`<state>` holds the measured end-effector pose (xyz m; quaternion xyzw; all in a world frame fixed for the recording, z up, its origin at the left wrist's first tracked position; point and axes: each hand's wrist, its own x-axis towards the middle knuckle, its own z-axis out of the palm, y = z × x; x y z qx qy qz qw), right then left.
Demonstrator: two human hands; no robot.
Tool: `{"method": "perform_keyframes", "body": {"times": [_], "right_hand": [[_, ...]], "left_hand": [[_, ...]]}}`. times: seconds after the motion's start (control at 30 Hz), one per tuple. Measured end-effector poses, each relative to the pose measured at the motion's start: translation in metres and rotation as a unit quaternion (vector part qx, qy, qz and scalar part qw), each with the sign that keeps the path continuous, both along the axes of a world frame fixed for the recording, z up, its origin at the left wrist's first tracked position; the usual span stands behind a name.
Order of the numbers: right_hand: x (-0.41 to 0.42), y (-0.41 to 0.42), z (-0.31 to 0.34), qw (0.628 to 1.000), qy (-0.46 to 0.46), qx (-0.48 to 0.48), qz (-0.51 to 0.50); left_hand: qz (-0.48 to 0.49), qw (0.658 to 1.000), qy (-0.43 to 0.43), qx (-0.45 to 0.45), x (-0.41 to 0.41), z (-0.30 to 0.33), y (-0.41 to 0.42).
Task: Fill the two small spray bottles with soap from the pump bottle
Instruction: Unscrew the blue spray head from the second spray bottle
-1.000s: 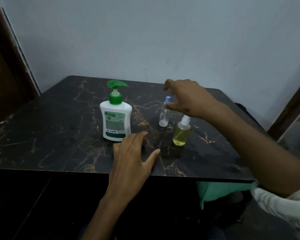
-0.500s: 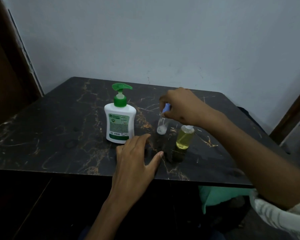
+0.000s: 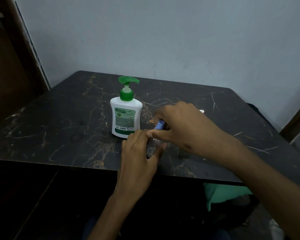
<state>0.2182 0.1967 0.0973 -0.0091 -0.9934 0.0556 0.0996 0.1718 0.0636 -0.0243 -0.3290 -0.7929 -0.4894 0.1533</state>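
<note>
Both hands meet at the pump bottle's (image 3: pixel 126 116) four o'clock: left hand (image 3: pixel 139 153) clamps the clear spray bottle (image 3: pixel 151 148) steady so right hand (image 3: pixel 182 125) can pinch its blue cap (image 3: pixel 159 124) off.

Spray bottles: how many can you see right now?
2. The blue-capped spray bottle is held between both hands near the table's front edge; of the second bottle only a white cap peeks out behind the right hand.

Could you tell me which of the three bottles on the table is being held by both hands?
The clear spray bottle with the blue cap; the pump bottle stands untouched, and only the other bottle's white cap shows.
</note>
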Motion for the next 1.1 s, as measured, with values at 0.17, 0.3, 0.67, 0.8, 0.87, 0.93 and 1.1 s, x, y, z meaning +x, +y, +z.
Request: {"method": "perform_keyframes", "body": {"times": [0.17, 0.3, 0.67, 0.8, 0.87, 0.93, 1.1], "right_hand": [[-0.002, -0.003, 0.0, 1.0, 0.006, -0.001, -0.011], [-0.001, -0.005, 0.004, 1.0, 0.007, -0.001, 0.007], [0.004, 0.004, 0.022, 0.99, -0.046, -0.084, 0.102], [0.005, 0.009, 0.026, 0.986, 0.029, -0.108, 0.12], [0.001, 0.008, 0.023, 0.994, 0.039, -0.039, 0.094], [-0.005, 0.004, 0.017, 0.998, 0.009, 0.049, 0.049], [-0.012, -0.005, 0.018, 0.994, -0.016, 0.09, 0.056]], "left_hand": [[-0.012, 1.0, -0.022, 0.011, 0.0, 0.005, -0.002], [-0.014, 0.999, -0.028, 0.019, 0.0, 0.006, -0.003], [-0.042, 0.997, -0.057, 0.036, -0.005, 0.005, -0.006], [-0.032, 0.997, -0.058, 0.037, -0.003, 0.006, -0.005], [-0.029, 0.997, -0.059, 0.032, -0.003, 0.006, -0.005], [-0.025, 0.998, -0.06, 0.027, -0.003, 0.007, -0.005], [-0.02, 0.998, -0.058, 0.026, -0.003, 0.006, -0.005]]}}
